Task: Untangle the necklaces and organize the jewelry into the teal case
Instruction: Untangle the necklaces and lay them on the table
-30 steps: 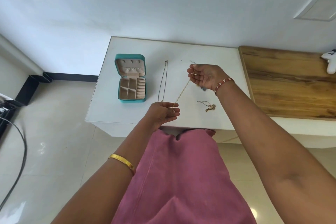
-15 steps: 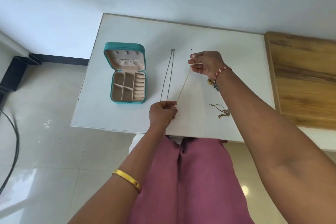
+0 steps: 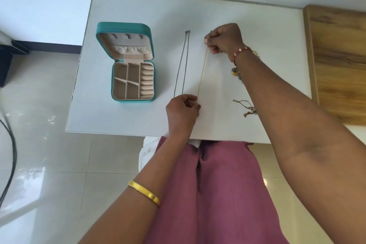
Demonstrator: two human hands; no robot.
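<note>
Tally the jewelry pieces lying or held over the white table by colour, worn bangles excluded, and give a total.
Silver-grey: 1, the thin silver-grey chain necklace lying straight.
Gold: 1, the fine gold chain necklace stretched between left hand and right hand.
Mixed-colour tangles: 2, charm cluster, dark gold tangle.
Total: 4.

The bench (image 3: 138, 121) is plain white. The case (image 3: 105, 31) is teal outside with a pale beige lining. One necklace (image 3: 203, 73) is gold, the other necklace (image 3: 183, 65) dull silver-grey. A gold bangle (image 3: 144, 194) and a red-and-white banded bracelet (image 3: 240, 52) circle the wrists. The garment (image 3: 217, 194) is dusty pink; the wooden board (image 3: 340, 61) is streaked brown.
</note>
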